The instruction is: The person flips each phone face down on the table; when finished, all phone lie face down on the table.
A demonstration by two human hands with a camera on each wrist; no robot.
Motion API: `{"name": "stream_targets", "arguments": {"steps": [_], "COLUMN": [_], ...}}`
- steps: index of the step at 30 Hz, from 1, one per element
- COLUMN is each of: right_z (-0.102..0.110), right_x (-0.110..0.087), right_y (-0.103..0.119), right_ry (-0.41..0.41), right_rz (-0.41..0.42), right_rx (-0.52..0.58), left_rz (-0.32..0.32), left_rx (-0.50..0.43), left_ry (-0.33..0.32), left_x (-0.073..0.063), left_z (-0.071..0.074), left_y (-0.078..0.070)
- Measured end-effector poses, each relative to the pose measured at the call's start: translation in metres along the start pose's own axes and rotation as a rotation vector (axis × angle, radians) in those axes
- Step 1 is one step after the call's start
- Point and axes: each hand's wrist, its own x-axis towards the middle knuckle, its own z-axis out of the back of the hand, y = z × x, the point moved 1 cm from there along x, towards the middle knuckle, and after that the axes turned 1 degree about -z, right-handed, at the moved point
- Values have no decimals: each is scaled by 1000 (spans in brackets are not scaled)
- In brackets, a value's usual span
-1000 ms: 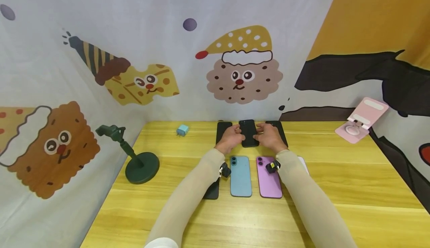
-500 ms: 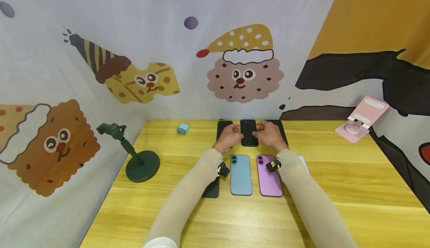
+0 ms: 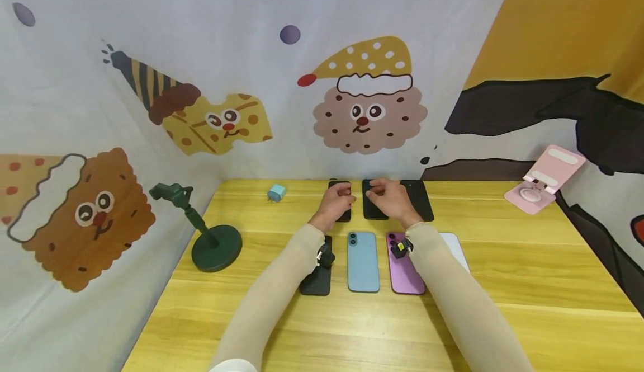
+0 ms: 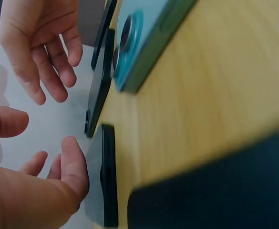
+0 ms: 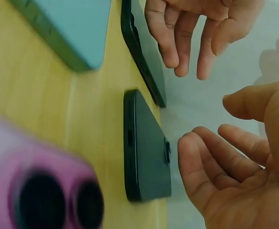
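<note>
Three dark phones lie in a back row: a left one (image 3: 345,215), a middle one (image 3: 371,211) and a right one (image 3: 418,199). My left hand (image 3: 332,204) hovers over the left phone with loosely bent fingers and holds nothing. Over the middle phone is my right hand (image 3: 394,199), its fingers relaxed and nothing between them. The right wrist view shows a gap between the right hand (image 5: 239,176) and the middle phone (image 5: 149,152). Nearer the person lie a black phone (image 3: 316,283), a blue phone (image 3: 363,263), a purple phone (image 3: 407,277) and a white phone (image 3: 457,252), partly under the forearms.
At the left stands a dark green phone stand (image 3: 216,248). A blue charger plug (image 3: 276,193) sits at the back left of the wooden table (image 3: 352,333). A pink folding stand (image 3: 545,179) is at the back right. A printed cloth (image 3: 226,36) hangs behind the table.
Both hands have shifted left. The left hand has drawn away from the middle phone to above the left one, while the right hand has come over the middle phone, uncovering more of the right one.
</note>
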Motion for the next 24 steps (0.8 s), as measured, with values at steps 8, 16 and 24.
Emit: {"name": "stream_targets", "arguments": {"steps": [8,16,24], "right_z": [-23,-44,-53], "right_x": [8,7,5], "right_y": [16,23,28], "right_ry": [9,98,108], "right_rz": [45,-6,-73], "right_rx": [29,24,96], "left_rz": [6,104,119], "left_rx": [82,123,99], "left_ry": [-89,-130,-69], "left_x": [-3,-10,-16], "left_z": [24,41,55], "left_y": [0,4,9]}}
